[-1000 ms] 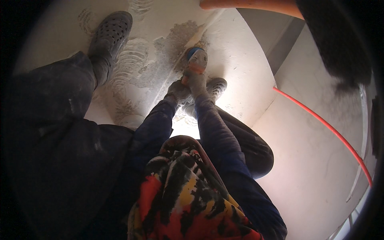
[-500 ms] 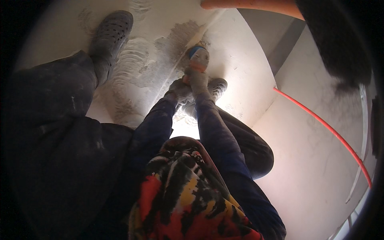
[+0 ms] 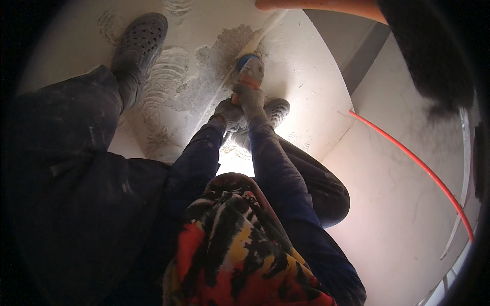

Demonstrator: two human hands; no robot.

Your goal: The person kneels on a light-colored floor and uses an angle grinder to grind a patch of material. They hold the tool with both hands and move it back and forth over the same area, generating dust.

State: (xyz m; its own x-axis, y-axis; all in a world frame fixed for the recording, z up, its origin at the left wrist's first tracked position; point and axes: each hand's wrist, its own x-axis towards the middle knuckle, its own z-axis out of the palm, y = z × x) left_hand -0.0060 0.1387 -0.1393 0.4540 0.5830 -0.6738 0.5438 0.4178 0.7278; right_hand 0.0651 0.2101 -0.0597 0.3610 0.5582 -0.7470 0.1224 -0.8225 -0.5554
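Note:
Both my hands, in dusty grey gloves, are wrapped around a handheld power grinder (image 3: 251, 71) out in front of me. Its body is orange and coated with pale dust, with a blue part at the far end. My right hand (image 3: 250, 99) grips just behind the grinder's head. Lower and to the left, my left hand (image 3: 229, 113) closes around the rear of the tool. The grinder's far end is at a pale, dusty surface (image 3: 286, 51), beside a straight seam and a rough grey patch (image 3: 227, 46). Its working face is hidden.
My perforated grey clog (image 3: 142, 41) rests on the pale surface at the left, and another shoe (image 3: 277, 111) sits just right of my hands. An orange hose (image 3: 316, 6) crosses the top. A thin red hose (image 3: 413, 158) curves down the right. Bright light glows between my forearms.
The grinder and both my hands have shifted slightly left and away from me. My left foot has moved a little to the left. The grip is unchanged.

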